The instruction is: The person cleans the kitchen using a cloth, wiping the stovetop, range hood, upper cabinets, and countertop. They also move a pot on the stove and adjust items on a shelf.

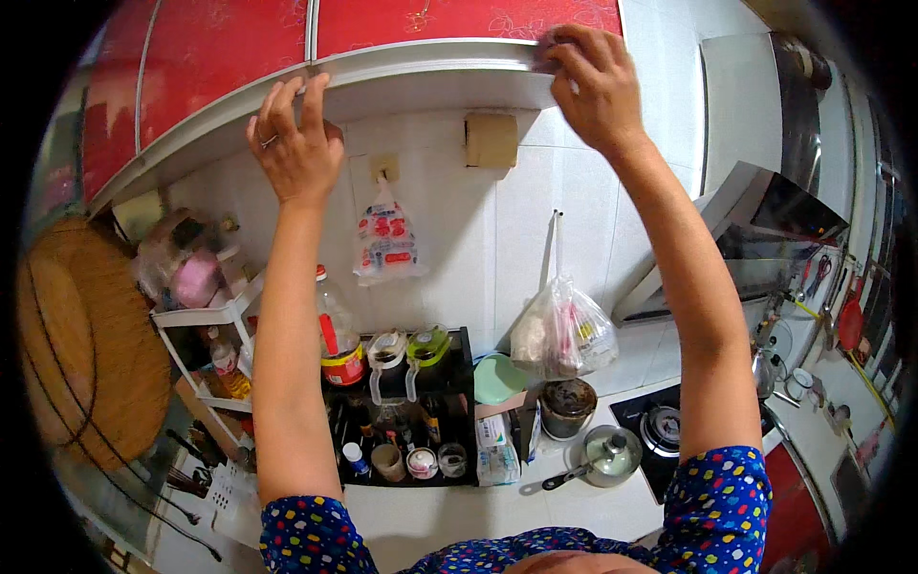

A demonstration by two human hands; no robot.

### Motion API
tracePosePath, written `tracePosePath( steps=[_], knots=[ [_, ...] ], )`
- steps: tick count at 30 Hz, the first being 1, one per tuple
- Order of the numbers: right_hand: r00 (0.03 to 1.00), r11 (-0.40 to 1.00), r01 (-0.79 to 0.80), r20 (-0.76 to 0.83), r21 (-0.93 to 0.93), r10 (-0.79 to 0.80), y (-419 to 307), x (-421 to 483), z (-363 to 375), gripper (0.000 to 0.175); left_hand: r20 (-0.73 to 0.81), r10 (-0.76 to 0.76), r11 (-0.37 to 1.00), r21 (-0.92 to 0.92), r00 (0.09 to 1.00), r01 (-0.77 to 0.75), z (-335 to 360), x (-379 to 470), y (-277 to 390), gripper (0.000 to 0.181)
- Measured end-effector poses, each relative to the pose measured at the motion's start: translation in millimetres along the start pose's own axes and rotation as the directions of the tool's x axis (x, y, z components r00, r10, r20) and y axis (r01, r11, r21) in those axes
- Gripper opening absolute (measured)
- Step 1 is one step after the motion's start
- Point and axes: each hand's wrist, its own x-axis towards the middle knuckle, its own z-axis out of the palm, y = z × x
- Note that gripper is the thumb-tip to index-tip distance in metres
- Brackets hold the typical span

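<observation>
Both arms are raised to a red wall cabinet with a pale metal edge along its bottom. My left hand is at that edge near the seam between two doors, fingers spread and bent, with nothing seen in it. At the cabinet's right end, my right hand has its fingers curled round a dark, blurred cloth or scouring pad, pressed against the edge. The exact kind of pad cannot be told.
Below are a black rack with jars and bottles, a lidded saucepan, a dark pot and a gas hob. Plastic bags hang on the tiled wall. A range hood juts out right, a white shelf cart stands left.
</observation>
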Motion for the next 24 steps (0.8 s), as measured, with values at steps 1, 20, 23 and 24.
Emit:
tracePosePath(
  steps=[1, 20, 23, 24],
  knots=[
    [1.0, 0.999, -0.007, 0.014, -0.037, 0.008, 9, -6, -6, 0.024, 0.009, -0.001, 1.0, -0.001, 1.0, 0.001, -1, 0, 0, 0.074],
    [0.969, 0.969, -0.242, -0.028, 0.055, 0.244, -6, -4, -2, 0.015, 0.095, 0.03, 1.0, 0.004, 0.995, -0.031, -12, 1, 3, 0.074],
    [0.978, 0.976, -0.207, -0.006, 0.067, 0.208, -34, 13, 8, 0.018, 0.109, 0.071, 0.997, 0.0, 0.991, -0.071, -18, 4, -3, 0.075],
    [0.986, 0.985, -0.164, 0.028, 0.062, 0.163, -44, 21, 9, 0.02, 0.115, 0.086, 0.996, -0.004, 0.99, -0.086, -19, 5, -4, 0.076]
  ],
)
